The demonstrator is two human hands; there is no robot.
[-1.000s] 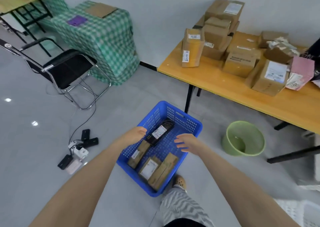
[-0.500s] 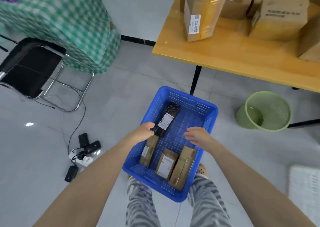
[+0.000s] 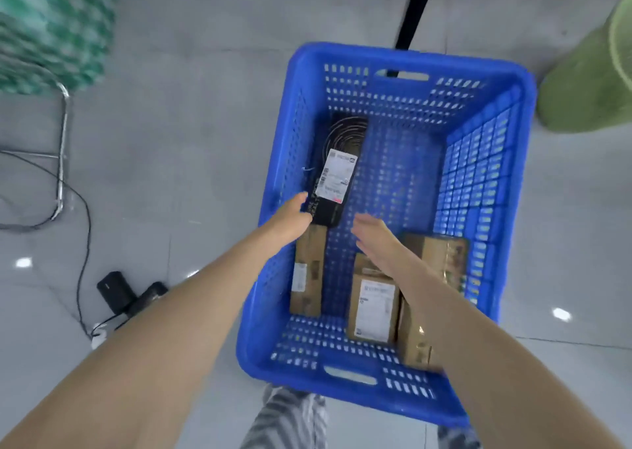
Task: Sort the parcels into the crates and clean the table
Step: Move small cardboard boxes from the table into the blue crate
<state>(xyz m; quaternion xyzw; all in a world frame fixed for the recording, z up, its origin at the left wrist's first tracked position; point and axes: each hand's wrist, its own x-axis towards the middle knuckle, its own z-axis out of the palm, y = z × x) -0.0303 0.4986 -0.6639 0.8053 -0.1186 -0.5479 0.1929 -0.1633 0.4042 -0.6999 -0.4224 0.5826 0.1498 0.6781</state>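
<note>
**In the blue crate (image 3: pixel 403 55): black parcel (image 3: pixel 337 174) held at its near end**

The black parcel, white label up, lies along the crate's left wall. The left hand (image 3: pixel 290 217) grasps its near end, thumb on its edge. Just right of those fingers the right hand (image 3: pixel 376 239) hovers, fingers straight and released, above three cardboard boxes (image 3: pixel 374 306). A green bin (image 3: pixel 588 82) stands well beyond.

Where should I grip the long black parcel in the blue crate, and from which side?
Probably its near short end, from above by the left wall, where the left hand pinches it. The black parcel is long and thin, lying along the left wall of the blue crate; its far end bulges with a coil.
</note>
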